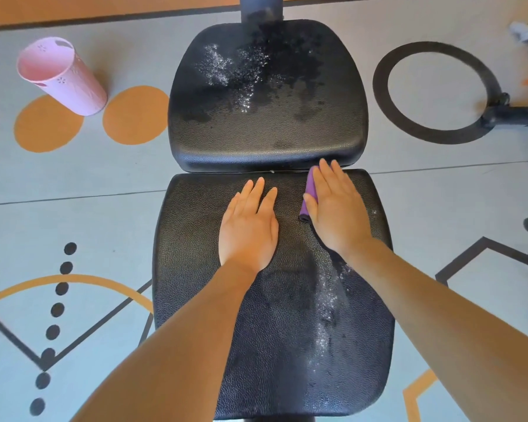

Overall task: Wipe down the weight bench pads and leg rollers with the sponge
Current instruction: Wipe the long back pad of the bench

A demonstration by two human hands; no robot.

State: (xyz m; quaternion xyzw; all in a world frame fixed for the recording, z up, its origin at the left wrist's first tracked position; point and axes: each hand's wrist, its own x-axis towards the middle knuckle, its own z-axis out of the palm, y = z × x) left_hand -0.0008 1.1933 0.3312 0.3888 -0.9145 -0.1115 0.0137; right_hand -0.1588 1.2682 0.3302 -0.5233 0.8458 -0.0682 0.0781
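Grey floor matting [439, 193] with orange discs and black rings spreads out under the bench, and a pink perforated bucket [62, 76] stands off to the left, well apart from the pads. Two black textured pads fill the middle: the far pad [267, 126] glistens with wet patches and white foam specks across its upper half, and the near pad [256, 345] carries a foamy streak running down its right side.

Left hand [249, 228] lies flat on the near pad, palm down, fingers straight and slightly spread, gripping nothing, just pressing on the leather. Right hand [336, 208] is flat too, fingers extended and close together, laid over the purple sponge [309, 194] and pinning it against the near pad. Only the sponge's left edge peeks out from under the thumb side. Its fingertips reach the seam where the two pads meet, touching the front lip of the far pad. Both forearms are bare, stretching in from the bottom.
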